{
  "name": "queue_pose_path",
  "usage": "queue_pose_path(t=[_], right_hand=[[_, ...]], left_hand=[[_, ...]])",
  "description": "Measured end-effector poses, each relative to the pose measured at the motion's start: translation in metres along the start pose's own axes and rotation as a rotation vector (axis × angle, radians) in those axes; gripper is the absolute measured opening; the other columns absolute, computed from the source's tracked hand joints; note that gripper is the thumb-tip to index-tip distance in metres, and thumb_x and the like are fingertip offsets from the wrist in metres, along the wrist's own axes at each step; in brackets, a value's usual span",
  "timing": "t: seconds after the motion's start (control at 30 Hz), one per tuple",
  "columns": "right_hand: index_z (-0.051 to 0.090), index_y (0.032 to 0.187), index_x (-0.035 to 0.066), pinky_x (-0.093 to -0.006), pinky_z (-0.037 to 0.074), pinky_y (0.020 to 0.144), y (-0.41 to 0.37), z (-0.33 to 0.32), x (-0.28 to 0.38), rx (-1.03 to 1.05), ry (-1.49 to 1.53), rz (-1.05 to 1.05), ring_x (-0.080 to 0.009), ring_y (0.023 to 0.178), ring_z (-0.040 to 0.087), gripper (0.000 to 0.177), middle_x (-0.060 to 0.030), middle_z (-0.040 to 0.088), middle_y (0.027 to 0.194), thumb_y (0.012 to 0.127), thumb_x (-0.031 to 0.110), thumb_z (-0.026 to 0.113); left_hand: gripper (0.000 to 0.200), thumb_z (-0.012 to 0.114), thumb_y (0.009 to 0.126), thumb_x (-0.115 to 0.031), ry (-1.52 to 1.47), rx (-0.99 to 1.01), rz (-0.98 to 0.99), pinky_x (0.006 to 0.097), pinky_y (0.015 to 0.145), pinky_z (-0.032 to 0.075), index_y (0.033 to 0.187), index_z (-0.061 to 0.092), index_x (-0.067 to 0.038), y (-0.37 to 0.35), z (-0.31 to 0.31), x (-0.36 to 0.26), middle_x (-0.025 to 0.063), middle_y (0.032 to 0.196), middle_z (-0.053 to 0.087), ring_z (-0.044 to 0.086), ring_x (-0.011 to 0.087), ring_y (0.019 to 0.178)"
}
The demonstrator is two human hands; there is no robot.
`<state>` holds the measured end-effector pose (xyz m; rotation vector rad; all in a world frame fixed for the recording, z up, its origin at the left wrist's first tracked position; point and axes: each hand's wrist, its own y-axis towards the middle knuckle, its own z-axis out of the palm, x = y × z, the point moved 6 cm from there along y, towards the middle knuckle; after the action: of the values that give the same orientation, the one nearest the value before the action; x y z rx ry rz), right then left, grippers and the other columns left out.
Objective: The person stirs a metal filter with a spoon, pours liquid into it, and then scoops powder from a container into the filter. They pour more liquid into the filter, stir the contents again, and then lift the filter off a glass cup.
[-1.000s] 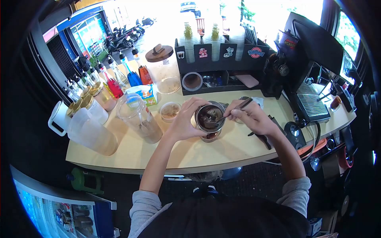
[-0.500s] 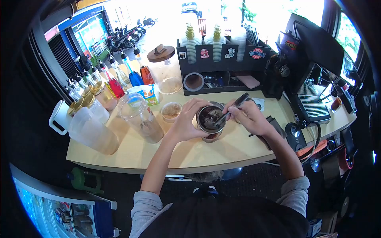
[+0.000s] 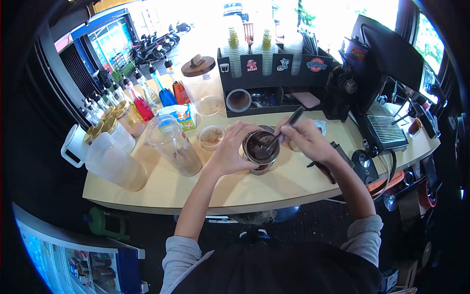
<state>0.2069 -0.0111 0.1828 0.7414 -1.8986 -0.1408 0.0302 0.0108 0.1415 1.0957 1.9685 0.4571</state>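
My left hand (image 3: 233, 149) is wrapped round the left side of a clear jar (image 3: 261, 169) with dark brown contents, on the pale wooden counter (image 3: 215, 192). Between the fingertips of my right hand (image 3: 304, 139) is the handle of a dark spoon (image 3: 293, 119). The spoon slants down through the jar's open top, and its lower end rests in the dark contents. Just left of my left hand sits a small round tub (image 3: 212, 137) holding a light brown substance.
Left stand a tall clear container (image 3: 175, 147), a frosted pitcher (image 3: 115, 161) and several syrup bottles (image 3: 139, 102). Behind are a wooden-lidded jar (image 3: 205, 88) and a black cup organizer (image 3: 274, 68). An espresso machine (image 3: 384, 125) stands right, near a black scale-like device (image 3: 364, 165).
My right hand and the spoon have shifted slightly, and the spoon handle stands a little steeper. The dark contents look smoother and more spread out. My left hand has stayed on the jar.
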Motion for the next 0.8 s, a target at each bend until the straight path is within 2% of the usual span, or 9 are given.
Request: queue_pose_path(t=[0.2,0.27,0.37,0.57,0.63,0.67,0.73,0.8], right_hand=[[0.062,0.095,-0.003,-0.0289,0.048,0.068,0.003,0.003,0.008,0.064,-0.062,-0.071,-0.0110,0.072,0.057,0.024,-0.0050,0.061,0.075,0.099,0.016,0.048],[0.062,0.095,-0.003,-0.0290,0.048,0.068,0.004,0.007,0.007,0.103,-0.072,-0.079,-0.0110,0.072,0.057,0.024,-0.0049,0.061,0.074,0.099,0.017,0.048],[0.062,0.095,-0.002,-0.0298,0.048,0.067,0.007,-0.002,-0.002,-0.009,0.029,-0.012,-0.0117,0.069,0.057,0.025,-0.0047,0.061,0.073,0.099,0.018,0.048],[0.062,0.094,-0.002,-0.0284,0.049,0.064,0.005,0.004,-0.009,-0.045,-0.118,-0.006,-0.0110,0.066,0.058,0.025,-0.0047,0.061,0.071,0.099,0.017,0.047],[0.062,0.095,-0.002,-0.0285,0.050,0.066,0.007,-0.001,-0.013,-0.140,0.077,0.025,-0.0116,0.067,0.060,0.025,-0.0058,0.060,0.070,0.099,0.017,0.047],[0.062,0.095,-0.002,-0.0285,0.050,0.066,0.007,0.000,-0.011,-0.140,0.077,0.024,-0.0116,0.067,0.060,0.025,-0.0058,0.060,0.070,0.099,0.017,0.047],[0.061,0.095,-0.002,-0.0274,0.050,0.065,0.005,0.007,-0.004,-0.061,-0.134,-0.015,-0.0103,0.069,0.060,0.023,-0.0053,0.060,0.068,0.099,0.017,0.048],[0.060,0.095,-0.002,-0.0272,0.050,0.065,0.008,0.003,-0.007,-0.123,-0.021,0.010,-0.0102,0.069,0.060,0.023,-0.0057,0.061,0.069,0.099,0.017,0.047]], left_hand=[[0.074,0.086,0.049,-0.022,-0.012,-0.014,0.001,0.0416,0.101,0.038,0.115,0.055,-0.011,0.001,-0.002,0.000,0.0071,0.115,0.056,0.053,0.0290,0.112],[0.076,0.087,0.050,-0.021,0.024,0.005,0.009,0.0367,0.094,0.044,0.117,0.054,-0.009,0.001,0.000,0.001,0.0083,0.116,0.054,0.054,0.0264,0.110],[0.076,0.087,0.050,-0.020,0.032,-0.014,0.020,0.0370,0.094,0.043,0.117,0.054,-0.009,0.001,-0.002,-0.003,0.0081,0.116,0.054,0.054,0.0264,0.110],[0.076,0.088,0.049,-0.020,0.047,-0.016,0.014,0.0377,0.096,0.043,0.117,0.054,-0.009,0.000,-0.003,-0.001,0.0080,0.116,0.054,0.053,0.0265,0.111],[0.077,0.088,0.049,-0.021,0.056,-0.016,0.020,0.0379,0.096,0.043,0.117,0.054,-0.009,-0.001,-0.003,0.000,0.0081,0.116,0.054,0.053,0.0266,0.111],[0.077,0.088,0.049,-0.021,0.066,-0.015,0.030,0.0382,0.096,0.042,0.117,0.054,-0.009,0.000,-0.003,0.000,0.0081,0.116,0.055,0.053,0.0268,0.111],[0.077,0.088,0.050,-0.021,0.052,-0.020,0.033,0.0385,0.097,0.042,0.117,0.054,-0.009,0.000,-0.003,0.000,0.0082,0.116,0.055,0.053,0.0269,0.111],[0.077,0.088,0.050,-0.021,0.038,-0.025,0.033,0.0389,0.097,0.041,0.118,0.054,-0.009,0.000,-0.002,0.000,0.0083,0.115,0.055,0.053,0.0271,0.111]])
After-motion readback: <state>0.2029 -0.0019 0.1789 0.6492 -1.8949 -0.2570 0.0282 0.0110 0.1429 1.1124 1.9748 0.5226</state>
